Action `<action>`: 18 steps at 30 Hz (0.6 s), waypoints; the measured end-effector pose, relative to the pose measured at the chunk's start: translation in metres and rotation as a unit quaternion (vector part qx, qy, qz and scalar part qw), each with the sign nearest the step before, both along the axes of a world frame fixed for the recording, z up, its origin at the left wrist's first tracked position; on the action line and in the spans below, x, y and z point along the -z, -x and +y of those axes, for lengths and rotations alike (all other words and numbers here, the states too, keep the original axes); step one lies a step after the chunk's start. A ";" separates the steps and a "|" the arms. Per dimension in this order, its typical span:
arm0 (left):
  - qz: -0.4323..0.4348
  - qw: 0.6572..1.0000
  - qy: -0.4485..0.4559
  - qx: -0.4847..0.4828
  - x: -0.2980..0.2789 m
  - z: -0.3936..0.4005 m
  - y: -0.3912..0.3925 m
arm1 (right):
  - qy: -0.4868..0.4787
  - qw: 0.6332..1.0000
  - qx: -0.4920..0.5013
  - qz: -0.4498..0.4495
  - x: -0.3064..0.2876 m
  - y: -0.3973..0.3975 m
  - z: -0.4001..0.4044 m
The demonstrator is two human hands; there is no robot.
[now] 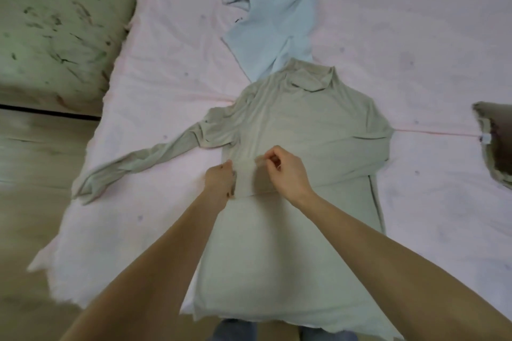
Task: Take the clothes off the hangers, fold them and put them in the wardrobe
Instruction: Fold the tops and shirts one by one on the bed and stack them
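clearly the folding step is in hand: a grey-green long-sleeved top (pixel 304 124) lies flat in the middle of the frame on a bed covered by a pale pink sheet (pixel 155 69), collar toward the top of the frame and hem hanging over the bed edge at the bottom centre. no hanger shows anywhere, so this garment looks already freed. its sleeve on the frame's right is folded across the chest, and the cuff end (pixel 249 177) sits at centre. the sleeve on the frame's left (pixel 138 163) lies stretched out toward the left edge, not yet folded.

the left hand (pixel 220 181) has its fingers curled onto the left edge of the folded cuff, gripping it. the right hand (pixel 286 170) pinches the fabric at the cuff's upper right corner between thumb and fingers. both look to be squaring the cuff against the body of the top.

my guess for the next move: let go of the cuff once it lies flat, reach to the outstretched sleeve and bring it across the chest, then fold the hem up toward the collar. the thin knit wrinkles easily, so smoothing would help.

a light blue garment (pixel 266 8) lies rumpled at the upper centre, just touching the top's collar, still to be folded. a dark grey-brown piece (pixel 496 147) sits at the right edge, with a small white tag on it; any writing there is too small to read. no brand or label can be read elsewhere, and the wardrobe is not in view.
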State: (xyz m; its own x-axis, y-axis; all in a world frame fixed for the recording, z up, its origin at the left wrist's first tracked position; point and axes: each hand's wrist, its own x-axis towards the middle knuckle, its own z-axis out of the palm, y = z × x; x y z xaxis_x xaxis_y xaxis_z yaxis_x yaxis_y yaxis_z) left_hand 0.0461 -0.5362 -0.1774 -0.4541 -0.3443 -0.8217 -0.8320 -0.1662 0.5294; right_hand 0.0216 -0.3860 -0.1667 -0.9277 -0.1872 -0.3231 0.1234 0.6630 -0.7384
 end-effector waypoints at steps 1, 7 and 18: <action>0.002 0.991 0.106 0.079 0.002 0.004 0.001 | -0.011 1.000 0.013 0.009 0.001 0.002 0.010; 0.188 0.843 0.340 0.373 -0.018 0.064 0.029 | -0.038 0.994 0.092 0.034 -0.012 0.024 0.091; 0.231 0.721 0.306 0.576 0.009 0.240 0.127 | -0.272 0.944 -0.156 0.105 0.005 0.124 0.286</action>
